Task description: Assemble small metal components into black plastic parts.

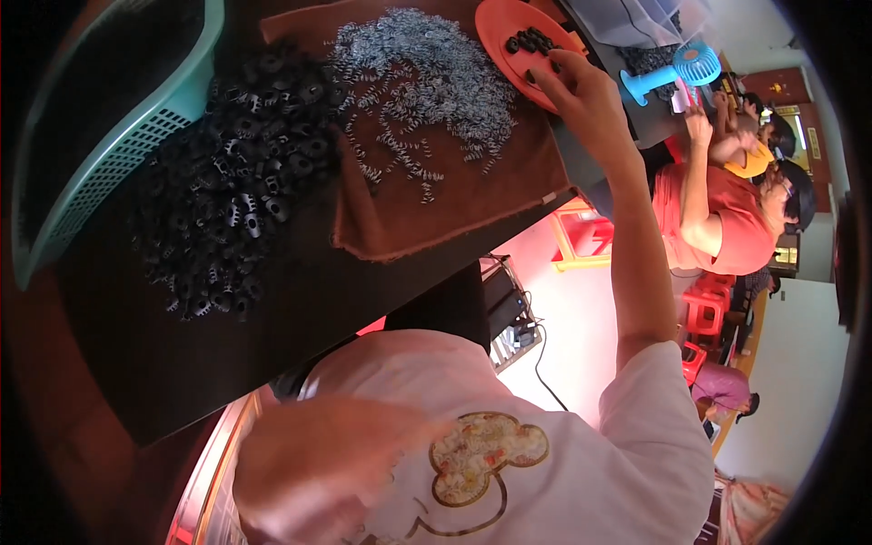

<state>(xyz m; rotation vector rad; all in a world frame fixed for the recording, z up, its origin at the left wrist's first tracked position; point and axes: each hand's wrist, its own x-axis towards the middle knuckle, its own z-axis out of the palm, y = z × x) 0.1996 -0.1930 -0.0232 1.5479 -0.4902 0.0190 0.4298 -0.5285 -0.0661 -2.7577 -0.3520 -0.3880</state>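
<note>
My right hand (pixel 586 102) reaches over the red plate (pixel 493 36) at the top of the view. Its thumb and forefinger are apart, close to small black parts (pixel 534 42) lying on the plate. A dark piece shows at the thumb tip; whether it is touched or just beneath is unclear. My left hand (pixel 331 459) is smeared by motion in front of my white shirt, and its fingers cannot be made out. Left of the plate, a large heap of small metal springs (pixel 427 77) lies on a brown cloth (pixel 454 213). Beside it is a pile of black plastic parts (pixel 241 173).
A teal perforated basket (pixel 136 150) stands at the far left of the dark table (pixel 300 336). At the upper right are a blue handheld fan (pixel 695 64) and a clear plastic bin (pixel 627 20). Other people (pixel 708 213) sit along the right, near red stools (pixel 704 309).
</note>
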